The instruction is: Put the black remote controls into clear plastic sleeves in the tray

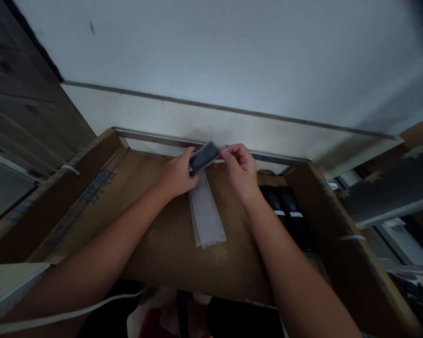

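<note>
My left hand (181, 174) is wrapped round a dark, flat, oblong item (205, 157), which is tilted up to the right. Thin clear plastic (222, 149) shows at the item's upper right end. The thumb and fingers of my right hand (240, 165) pinch that plastic. Below the hands, translucent white plastic sleeves (207, 216) lie on the brown cardboard (176, 253), their upper end close under the dark item.
Several black packs (291, 211) with white bands lie at the right, beside the cardboard side wall (338, 234). Another cardboard wall (66, 188) stands at the left. A metal rail (155, 137) runs along the back, before a pale wall (211, 56).
</note>
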`<state>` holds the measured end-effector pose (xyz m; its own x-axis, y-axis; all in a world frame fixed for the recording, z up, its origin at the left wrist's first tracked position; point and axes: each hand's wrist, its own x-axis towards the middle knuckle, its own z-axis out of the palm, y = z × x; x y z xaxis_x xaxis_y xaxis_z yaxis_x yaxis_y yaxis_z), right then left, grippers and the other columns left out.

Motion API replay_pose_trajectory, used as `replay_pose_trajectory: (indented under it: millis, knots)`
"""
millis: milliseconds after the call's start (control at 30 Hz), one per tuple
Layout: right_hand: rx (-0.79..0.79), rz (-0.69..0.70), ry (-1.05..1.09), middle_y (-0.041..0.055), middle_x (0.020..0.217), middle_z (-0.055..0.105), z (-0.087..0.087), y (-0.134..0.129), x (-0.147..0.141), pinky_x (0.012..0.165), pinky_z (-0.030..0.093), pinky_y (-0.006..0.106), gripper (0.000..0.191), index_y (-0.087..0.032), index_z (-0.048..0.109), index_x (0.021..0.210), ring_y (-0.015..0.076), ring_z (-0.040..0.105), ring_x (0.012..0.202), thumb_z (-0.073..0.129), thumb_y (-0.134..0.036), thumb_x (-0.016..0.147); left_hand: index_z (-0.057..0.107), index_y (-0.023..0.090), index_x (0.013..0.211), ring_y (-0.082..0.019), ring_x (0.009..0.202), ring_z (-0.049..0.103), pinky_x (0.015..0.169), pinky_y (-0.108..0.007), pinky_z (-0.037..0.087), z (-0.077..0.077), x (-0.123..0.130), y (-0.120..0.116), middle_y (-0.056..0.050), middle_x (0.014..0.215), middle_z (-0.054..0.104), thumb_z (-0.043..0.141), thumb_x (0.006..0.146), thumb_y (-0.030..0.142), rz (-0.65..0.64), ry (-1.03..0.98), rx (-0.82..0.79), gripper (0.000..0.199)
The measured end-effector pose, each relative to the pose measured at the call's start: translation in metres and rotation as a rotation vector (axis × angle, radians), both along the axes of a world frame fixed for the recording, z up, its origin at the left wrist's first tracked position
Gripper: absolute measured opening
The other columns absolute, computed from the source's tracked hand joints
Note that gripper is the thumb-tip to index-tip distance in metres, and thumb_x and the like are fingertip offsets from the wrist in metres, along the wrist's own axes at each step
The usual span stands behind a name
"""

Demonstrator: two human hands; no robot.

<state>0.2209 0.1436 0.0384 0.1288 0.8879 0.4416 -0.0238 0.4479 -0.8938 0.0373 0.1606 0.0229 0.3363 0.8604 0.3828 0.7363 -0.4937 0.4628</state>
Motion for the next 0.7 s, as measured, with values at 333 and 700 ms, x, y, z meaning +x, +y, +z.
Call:
replay_pose_trajectory:
  millis: [333, 700]
  knots:
    - [0.091, -0.243, 0.293, -0.0007, 0.096, 0.068, 0.017, 0.001, 0.022, 0.07, 0.061, 0.031, 0.024, -0.027, 0.042, 0.087, 0.0175, 0.071, 0.082, 0.062, -0.041, 0.091, 0.052, 0.019, 0.131, -0.028, 0.108, 0.067, 0.094, -0.041, 0.053, -0.014, -0.003, 0.013, -0.011, 0.12, 0.069, 0.061, 0.074, 0.012, 0.004, -0.07, 0.174, 0.058]
    - [-0.019, -0.312, 0.309, 0.0031, 0.096, 0.068, 0.033, -0.004, 0.033, 0.069, 0.06, 0.031, 0.023, -0.026, 0.041, 0.085, 0.0208, 0.072, 0.091, 0.055, -0.044, 0.091, 0.056, 0.021, 0.124, -0.027, 0.11, 0.067, 0.095, -0.04, 0.052, -0.014, -0.007, 0.016, -0.01, 0.12, 0.07, 0.06, 0.075, 0.013, 0.058, -0.079, 0.127, 0.05]
